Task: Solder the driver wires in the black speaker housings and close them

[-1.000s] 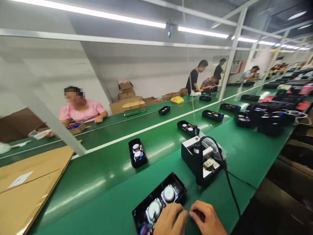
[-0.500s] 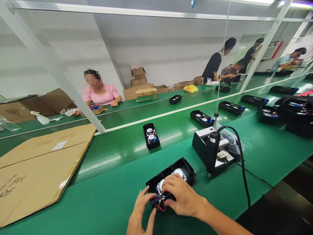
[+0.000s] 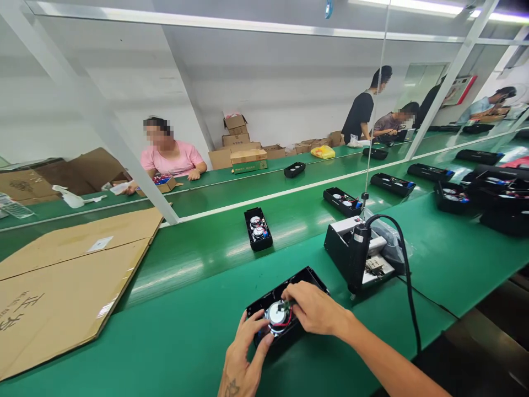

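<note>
A black speaker box (image 3: 307, 275) lies open side up and tilted on the green bench in front of me. Inside it is a round speaker (image 3: 278, 312) with a pale centre and a shiny rim. My right hand (image 3: 316, 309) is closed over the box, pinching a small circuit board (image 3: 286, 305) above the speaker. A red wire (image 3: 289, 318) loops down from the board. At the box's near left end, my left hand (image 3: 248, 347) has thumb and forefinger apart, touching beside the speaker's rim. My right hand covers the far part of the box.
Just right of the box, a soldering station (image 3: 359, 253) carries a black tool with a curved cable (image 3: 409, 286). A cardboard sheet (image 3: 78, 286) lies left. More speaker boxes sit on the belt, one (image 3: 258, 229) close by; several are stacked right. Across the belt sits a person in pink (image 3: 176, 160).
My right hand has moved up and right from the box's near left end, bringing the small board and red wire over the speaker. My left hand has shifted slightly toward the speaker.
</note>
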Tool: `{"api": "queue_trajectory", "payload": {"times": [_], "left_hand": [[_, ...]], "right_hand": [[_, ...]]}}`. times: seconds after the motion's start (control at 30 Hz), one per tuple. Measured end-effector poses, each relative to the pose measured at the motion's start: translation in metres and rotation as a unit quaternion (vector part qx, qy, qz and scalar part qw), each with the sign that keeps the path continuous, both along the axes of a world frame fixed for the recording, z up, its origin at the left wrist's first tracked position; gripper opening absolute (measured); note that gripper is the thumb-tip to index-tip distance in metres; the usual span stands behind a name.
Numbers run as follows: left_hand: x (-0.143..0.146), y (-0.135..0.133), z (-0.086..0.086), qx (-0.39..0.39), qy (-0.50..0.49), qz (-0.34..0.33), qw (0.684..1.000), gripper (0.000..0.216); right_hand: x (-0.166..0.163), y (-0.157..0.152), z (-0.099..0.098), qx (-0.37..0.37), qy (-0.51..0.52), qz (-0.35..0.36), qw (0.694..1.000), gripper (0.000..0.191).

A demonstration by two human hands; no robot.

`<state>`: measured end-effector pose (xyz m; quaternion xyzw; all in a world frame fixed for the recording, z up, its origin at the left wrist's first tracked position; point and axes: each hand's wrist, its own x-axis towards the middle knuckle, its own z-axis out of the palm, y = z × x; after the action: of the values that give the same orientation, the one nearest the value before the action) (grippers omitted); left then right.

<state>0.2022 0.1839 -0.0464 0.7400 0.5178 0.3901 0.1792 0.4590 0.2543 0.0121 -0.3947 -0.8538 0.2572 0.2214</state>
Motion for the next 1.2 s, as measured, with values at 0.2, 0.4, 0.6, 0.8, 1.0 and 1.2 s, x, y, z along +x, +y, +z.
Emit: {"api": "queue_trajectory", "payload": {"times": [0.2, 0.4, 0.6, 0.8, 1.0, 1.2], "left_hand": [[0.001, 0.010, -0.003, -0.007, 0.017, -0.012, 1.000, 0.021], [0.023, 0.021, 0.011, 0.016, -0.030, 0.104, 0.994, 0.030], [0.038, 0.029, 0.021, -0.022, -0.059, 0.143, 0.988, 0.031], [0.030, 0.028, 0.013, 0.006, -0.069, 0.137, 0.988, 0.027], [0.026, 0.013, 0.025, 0.028, 0.053, 0.044, 0.997, 0.030], [0.022, 0.007, 0.018, 0.070, 0.242, -0.044, 0.967, 0.046]], "right_hand": [[0.005, 0.009, 0.006, -0.063, 0.119, -0.120, 0.984, 0.036], [0.016, 0.004, 0.012, -0.060, 0.133, -0.031, 0.989, 0.029], [0.020, 0.000, 0.011, -0.004, 0.069, 0.049, 0.996, 0.012], [0.003, -0.003, 0.018, 0.196, -0.094, 0.130, 0.967, 0.029], [-0.003, -0.004, 0.021, 0.234, -0.249, 0.172, 0.924, 0.017], [-0.001, -0.005, 0.018, 0.184, -0.269, 0.194, 0.925, 0.017]]}}
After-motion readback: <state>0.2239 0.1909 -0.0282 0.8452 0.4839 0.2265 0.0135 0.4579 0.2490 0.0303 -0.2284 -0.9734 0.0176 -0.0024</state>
